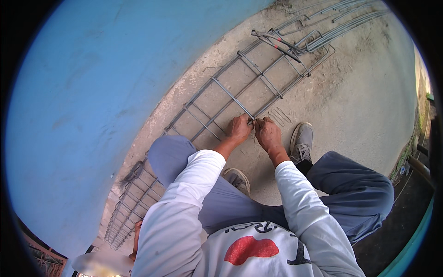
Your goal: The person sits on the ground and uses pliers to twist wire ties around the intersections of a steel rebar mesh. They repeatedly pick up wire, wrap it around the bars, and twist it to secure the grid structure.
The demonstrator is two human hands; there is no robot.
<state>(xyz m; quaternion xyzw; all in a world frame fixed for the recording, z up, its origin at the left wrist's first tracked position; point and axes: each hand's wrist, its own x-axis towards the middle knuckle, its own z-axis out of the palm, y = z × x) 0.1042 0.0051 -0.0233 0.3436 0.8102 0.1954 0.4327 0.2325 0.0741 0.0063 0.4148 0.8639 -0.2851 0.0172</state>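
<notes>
A long rebar cage (234, 98) of thin steel bars lies slantwise on the ground in front of me. My left hand (240, 128) and my right hand (268, 133) meet at its near edge, where a crossbar joins a long bar. Both hands are closed, fingertips almost touching at that joint. Whatever is pinched between them is too small and covered to make out. Just beyond my right hand, several bent pieces of thin wire (279, 116) rest on the ground. Farther up, a dark long-handled tool with red marks (278, 45), like pincers, lies across the cage.
A blue wall (92, 92) runs along the left. Loose steel rods (350, 28) lie at the far right end. More cage (134, 203) extends lower left, beside another person's arm (136, 237) and pale hat (102, 264). My shoes (302, 138) flank the work on concrete.
</notes>
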